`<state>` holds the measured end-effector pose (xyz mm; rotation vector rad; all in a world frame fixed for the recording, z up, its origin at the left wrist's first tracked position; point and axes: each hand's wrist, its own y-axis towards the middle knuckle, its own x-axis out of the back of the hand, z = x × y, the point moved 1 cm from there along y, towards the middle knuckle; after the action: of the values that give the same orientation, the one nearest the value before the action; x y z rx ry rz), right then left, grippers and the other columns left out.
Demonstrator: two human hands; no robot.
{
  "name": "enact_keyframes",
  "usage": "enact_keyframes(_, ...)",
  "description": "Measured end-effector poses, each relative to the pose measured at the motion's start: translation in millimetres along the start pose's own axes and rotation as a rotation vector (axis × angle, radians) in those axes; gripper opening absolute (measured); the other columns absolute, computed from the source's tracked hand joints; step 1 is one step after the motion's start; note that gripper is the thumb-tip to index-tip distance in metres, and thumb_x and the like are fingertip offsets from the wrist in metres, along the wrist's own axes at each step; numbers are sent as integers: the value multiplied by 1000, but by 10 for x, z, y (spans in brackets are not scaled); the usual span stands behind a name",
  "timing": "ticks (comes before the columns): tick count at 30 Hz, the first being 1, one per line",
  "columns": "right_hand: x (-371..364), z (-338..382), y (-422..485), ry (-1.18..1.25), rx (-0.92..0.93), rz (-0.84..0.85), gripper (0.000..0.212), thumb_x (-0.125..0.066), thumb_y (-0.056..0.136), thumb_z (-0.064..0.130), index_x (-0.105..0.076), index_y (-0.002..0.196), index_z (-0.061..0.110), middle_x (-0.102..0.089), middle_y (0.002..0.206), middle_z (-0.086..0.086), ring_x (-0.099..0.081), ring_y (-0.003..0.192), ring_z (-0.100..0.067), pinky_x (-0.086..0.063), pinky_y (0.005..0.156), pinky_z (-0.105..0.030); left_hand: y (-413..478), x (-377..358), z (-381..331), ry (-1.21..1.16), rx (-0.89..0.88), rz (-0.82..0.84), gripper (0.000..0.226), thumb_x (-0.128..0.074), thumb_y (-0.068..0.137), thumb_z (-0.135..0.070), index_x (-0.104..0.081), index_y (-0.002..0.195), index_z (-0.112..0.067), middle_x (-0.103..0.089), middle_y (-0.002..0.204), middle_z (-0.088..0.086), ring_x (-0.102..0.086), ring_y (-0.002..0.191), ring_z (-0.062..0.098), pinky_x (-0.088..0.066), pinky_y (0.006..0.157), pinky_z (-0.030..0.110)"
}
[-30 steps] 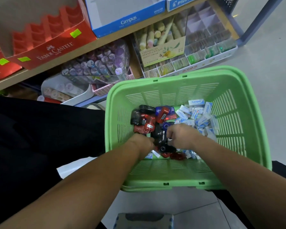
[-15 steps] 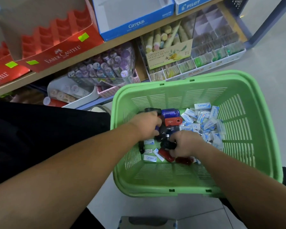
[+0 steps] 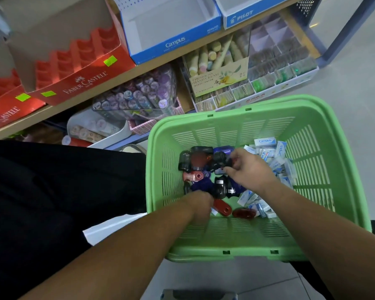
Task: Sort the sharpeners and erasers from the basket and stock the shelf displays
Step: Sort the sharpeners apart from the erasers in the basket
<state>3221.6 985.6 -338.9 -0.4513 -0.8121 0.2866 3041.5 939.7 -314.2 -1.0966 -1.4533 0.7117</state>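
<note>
Moved left hand nearer, right hand farther. Pinching black sharpener with right; cannot tell left's grip. Gathering step; next, carry to red display.

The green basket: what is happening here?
A person is sorting with both hands inside the green basket. The right hand pinches a black sharpener in the sharpener pile on the left; the erasers lie on the right. The left hand digs into the pile; its grip is hidden. The red display box on the shelf is empty.
</note>
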Motion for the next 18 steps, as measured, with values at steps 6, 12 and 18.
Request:
enact_keyframes(6,-180,23,-121,-153,-10,503,12,-76,86,32,-72,82,21,-72,77,4,-67,71,-13,-58,73,-31,92,-45,97,98,-53,-140,52,-56,91,-1,-53,140,-16,-59,132,8,-60,114,23,-48,106,39)
enact_keyframes(12,-362,-77,-142,-267,15,579,17,-71,89,38,-76,98,24,-72,96,4,-66,90,-15,-53,81,-30,174,-83,103,223,-68,-110,51,-32,107,-46,-31,156,-33,-33,164,-6,-33,150,20,-3,122,60)
enact_keyframes(18,-509,-5,-200,-540,105,586,36,-59,90,56,-67,108,26,-64,95,4,-64,97,-20,-46,79,-31,111,-165,117,300,-15,-58,68,-20,104,-61,-15,162,-27,-14,170,-2,-14,155,32,-3,120,62)
